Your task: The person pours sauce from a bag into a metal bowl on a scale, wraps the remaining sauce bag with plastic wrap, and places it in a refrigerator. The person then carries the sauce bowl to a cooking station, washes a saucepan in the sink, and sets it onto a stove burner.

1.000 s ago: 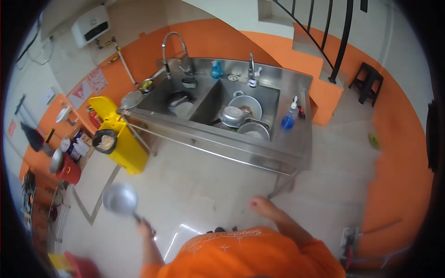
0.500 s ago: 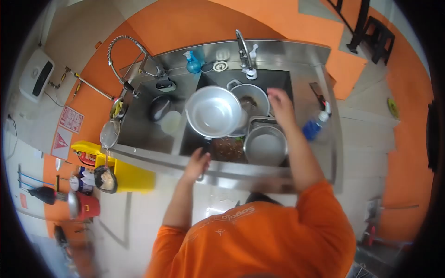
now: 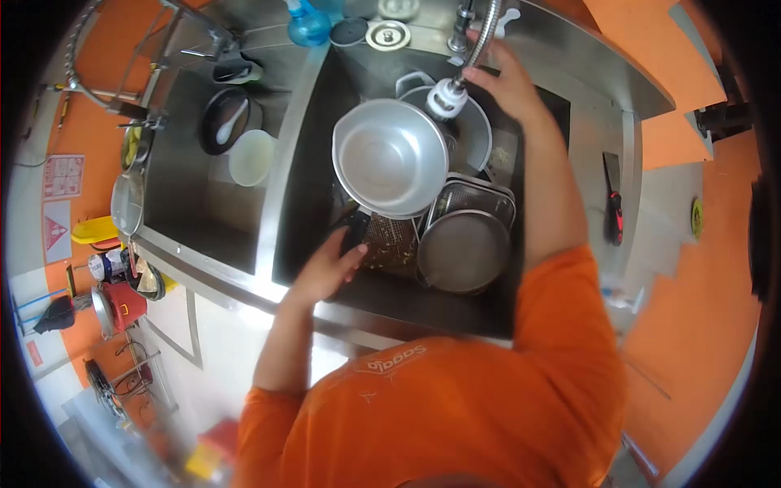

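Observation:
My left hand [image 3: 329,267] is wrapped round the black handle of a silver saucepan [image 3: 389,154], held over the right sink basin. Its shiny inside faces up. My right hand [image 3: 511,81] reaches up beside the faucet [image 3: 460,32], thumb and fingers apart near its flexible metal hose. The fingertips are partly hidden behind the hose, so contact is unclear. The white spray head [image 3: 447,98] hangs above the far rim of the saucepan. Behind the saucepan is a large metal pot [image 3: 480,134], partly covered. A round grey pan [image 3: 464,252] rests against a perforated metal tray [image 3: 476,195].
The left basin [image 3: 175,187] holds a dark bowl [image 3: 213,134] with a white spoon and a pale round dish [image 3: 252,158]. A blue spray bottle [image 3: 309,24] and a metal drain strainer [image 3: 388,36] sit behind. A red-handled scraper [image 3: 614,207] lies on the right counter.
My right hand has moved from above the pots to beside the faucet. The saucepan stays in my left hand. The view has shifted closer to the sink.

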`<state>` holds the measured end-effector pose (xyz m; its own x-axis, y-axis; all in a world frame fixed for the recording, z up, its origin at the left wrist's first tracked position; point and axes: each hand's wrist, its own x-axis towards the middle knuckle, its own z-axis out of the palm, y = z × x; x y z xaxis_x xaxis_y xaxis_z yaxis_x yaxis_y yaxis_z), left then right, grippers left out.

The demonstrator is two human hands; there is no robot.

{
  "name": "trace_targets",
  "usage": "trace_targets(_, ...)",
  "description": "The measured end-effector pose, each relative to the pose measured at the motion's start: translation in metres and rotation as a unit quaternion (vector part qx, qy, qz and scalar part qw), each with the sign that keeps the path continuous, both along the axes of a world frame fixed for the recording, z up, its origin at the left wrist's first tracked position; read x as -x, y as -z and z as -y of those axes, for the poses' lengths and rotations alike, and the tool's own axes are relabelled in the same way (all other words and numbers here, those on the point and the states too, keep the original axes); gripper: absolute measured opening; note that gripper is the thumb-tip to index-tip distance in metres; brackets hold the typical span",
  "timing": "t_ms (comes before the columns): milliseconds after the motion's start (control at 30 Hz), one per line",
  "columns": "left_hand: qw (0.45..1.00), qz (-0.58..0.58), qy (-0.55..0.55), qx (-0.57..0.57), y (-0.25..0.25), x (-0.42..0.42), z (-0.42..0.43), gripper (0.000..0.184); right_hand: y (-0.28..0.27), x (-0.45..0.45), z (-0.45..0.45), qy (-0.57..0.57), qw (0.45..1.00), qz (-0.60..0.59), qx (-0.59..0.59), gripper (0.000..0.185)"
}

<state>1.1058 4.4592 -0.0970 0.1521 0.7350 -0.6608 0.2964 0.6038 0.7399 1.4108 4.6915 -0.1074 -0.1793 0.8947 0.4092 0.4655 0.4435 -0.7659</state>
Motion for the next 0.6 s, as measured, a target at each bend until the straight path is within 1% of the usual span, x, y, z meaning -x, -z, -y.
trace_targets(33,1.0,0.003,0.004,0.007,0.002,0.0,-0.005,0.059,-0.015,-0.008,-0.008,-0.005,0.988,0.133,-0.084,0.061)
trace_targets(67,0.999,0.039,0.016,0.015,0.005,0.002,-0.008,0.057,-0.028,-0.011,-0.013,0.006,0.958,0.244,-0.151,0.051)
trace_targets(100,0.997,0.072,0.028,0.022,0.005,0.002,-0.011,0.054,-0.037,-0.013,-0.016,0.015,0.911,0.35,-0.216,0.043)
trace_targets(133,0.996,0.063,0.052,0.029,-0.001,-0.001,-0.013,0.055,-0.04,-0.02,-0.021,0.018,0.913,0.351,-0.209,0.043)
trace_targets(200,0.995,0.066,0.059,0.035,-0.002,-0.008,-0.014,0.055,-0.04,-0.035,-0.034,-0.01,0.893,0.4,-0.208,0.066)
trace_targets(233,0.995,0.07,0.059,0.036,-0.002,-0.011,-0.014,0.055,-0.033,-0.042,-0.042,-0.005,0.894,0.398,-0.207,0.066)
trace_targets(300,0.994,0.076,0.064,0.035,-0.003,-0.014,-0.014,0.055,-0.025,-0.049,-0.049,0.167,0.814,0.486,-0.271,0.045)
trace_targets(333,0.994,0.084,0.067,0.034,-0.002,-0.015,-0.014,0.055,-0.025,-0.051,-0.047,0.173,0.806,0.497,-0.27,0.041)
trace_targets(367,0.994,0.082,0.07,0.034,-0.002,-0.016,-0.014,0.055,-0.024,-0.049,-0.049,0.176,0.806,0.496,-0.269,0.041)
trace_targets(400,0.994,0.086,0.059,0.038,0.0,-0.017,-0.014,0.052,-0.023,-0.043,-0.052,0.188,0.841,0.483,-0.157,0.04)
trace_targets(433,0.994,0.09,0.049,0.042,0.001,-0.018,-0.013,0.05,-0.023,-0.039,-0.054,0.196,0.863,0.463,-0.042,0.039)
trace_targets(467,0.994,0.09,0.053,0.041,0.003,-0.019,-0.013,0.05,-0.017,-0.036,-0.053,0.2,0.863,0.463,-0.041,0.039)
trace_targets(533,0.992,0.107,0.057,0.028,0.004,-0.02,-0.013,0.057,0.01,-0.03,-0.049,0.189,0.771,0.605,-0.062,0.036)
trace_targets(567,0.992,0.105,0.062,0.025,0.003,-0.019,-0.012,0.057,0.025,-0.029,-0.037,0.195,0.771,0.604,-0.061,0.036)
trace_targets(600,0.993,0.099,0.056,0.035,0.002,-0.02,-0.012,0.056,0.041,-0.028,-0.021,0.218,0.81,0.542,-0.038,0.034)
